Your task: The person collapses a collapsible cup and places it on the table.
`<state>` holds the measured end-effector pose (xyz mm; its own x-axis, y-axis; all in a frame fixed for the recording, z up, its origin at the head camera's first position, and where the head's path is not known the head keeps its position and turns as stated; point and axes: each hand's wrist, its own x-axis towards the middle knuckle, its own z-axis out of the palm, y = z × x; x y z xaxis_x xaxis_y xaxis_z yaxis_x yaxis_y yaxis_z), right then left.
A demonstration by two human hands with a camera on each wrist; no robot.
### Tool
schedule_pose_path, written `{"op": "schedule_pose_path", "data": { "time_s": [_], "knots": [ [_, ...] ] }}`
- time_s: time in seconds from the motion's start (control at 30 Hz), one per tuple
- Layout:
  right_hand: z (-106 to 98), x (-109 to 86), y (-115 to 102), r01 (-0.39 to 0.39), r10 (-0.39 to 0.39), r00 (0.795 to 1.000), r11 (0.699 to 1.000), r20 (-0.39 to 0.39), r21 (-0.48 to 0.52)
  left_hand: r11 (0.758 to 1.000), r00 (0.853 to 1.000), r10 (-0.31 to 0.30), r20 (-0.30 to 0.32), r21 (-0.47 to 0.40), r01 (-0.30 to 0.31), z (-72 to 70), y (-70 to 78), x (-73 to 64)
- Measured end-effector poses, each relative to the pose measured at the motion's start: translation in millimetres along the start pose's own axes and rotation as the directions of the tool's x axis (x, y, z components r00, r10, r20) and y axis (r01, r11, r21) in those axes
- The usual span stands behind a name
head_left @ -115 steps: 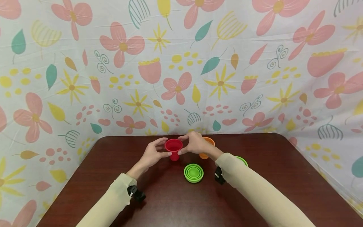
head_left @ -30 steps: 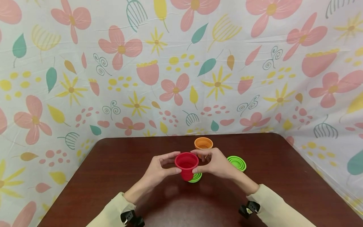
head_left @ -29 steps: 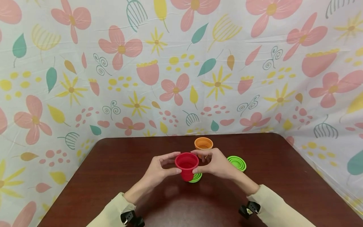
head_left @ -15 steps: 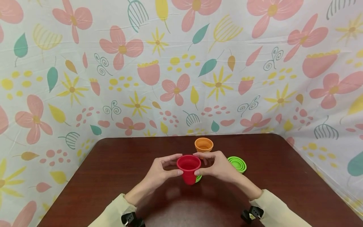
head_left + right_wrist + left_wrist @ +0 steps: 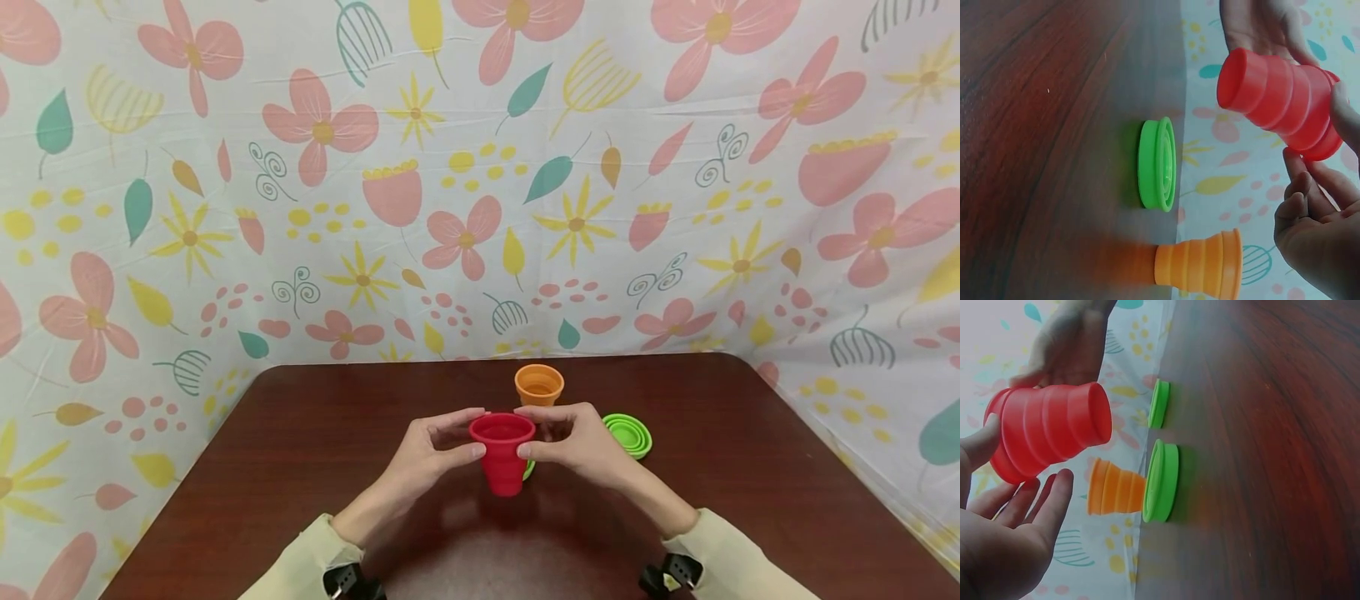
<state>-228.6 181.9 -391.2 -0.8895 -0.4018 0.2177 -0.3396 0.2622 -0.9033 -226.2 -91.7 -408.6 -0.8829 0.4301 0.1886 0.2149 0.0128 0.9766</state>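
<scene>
A red collapsible cup (image 5: 504, 458), drawn out to a tall ribbed cone, hangs upright above the table between both hands. My left hand (image 5: 420, 458) pinches its rim from the left, thumb in front and fingers behind. From the right, my right hand (image 5: 581, 442) grips the same rim in a mirrored way. In the left wrist view the cup's ribbed wall (image 5: 1054, 422) and narrow base show, well off the tabletop. Behind the cup, a green collapsed cup (image 5: 529, 471) lies mostly hidden in the head view.
An extended orange cup (image 5: 539, 385) stands at the back of the dark wooden table (image 5: 337, 400), partly behind my right hand. Another flattened green cup (image 5: 628, 435) lies to its right. A flower-print cloth (image 5: 465, 283) hangs behind the table.
Since the earliest frame, both hands have brought the red cup off the far table toward me. Over the last second its lower part has extended downward, making the cup longer.
</scene>
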Motion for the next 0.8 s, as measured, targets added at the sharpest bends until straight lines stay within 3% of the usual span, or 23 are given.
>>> {"op": "schedule_pose_path", "data": {
  "time_s": [0.23, 0.4, 0.57, 0.8],
  "knots": [
    [0.7, -2.1, -2.4, -0.029, 0.030, 0.999, 0.999, -0.028, 0.018, 1.000, 1.000, 0.007, -0.012, -0.026, -0.008, 3.0, 3.4, 0.4],
    [2.2, -3.6, -2.9, -0.048, 0.051, 0.998, 0.997, -0.046, 0.055, 0.995, 0.998, 0.063, -0.024, -0.070, -0.065, 6.0, 1.7, 1.2],
    [3.9, -6.2, -3.9, -0.076, 0.081, 0.995, 0.994, -0.065, 0.073, 0.988, 0.995, 0.101, 0.001, -0.118, -0.100, 7.3, 0.4, 0.5],
    [6.1, -8.1, -5.6, -0.112, 0.120, 0.989, 0.989, -0.086, 0.093, 0.991, 0.994, 0.112, 0.012, -0.080, -0.111, 5.7, -1.3, -0.1]
  ]
}}
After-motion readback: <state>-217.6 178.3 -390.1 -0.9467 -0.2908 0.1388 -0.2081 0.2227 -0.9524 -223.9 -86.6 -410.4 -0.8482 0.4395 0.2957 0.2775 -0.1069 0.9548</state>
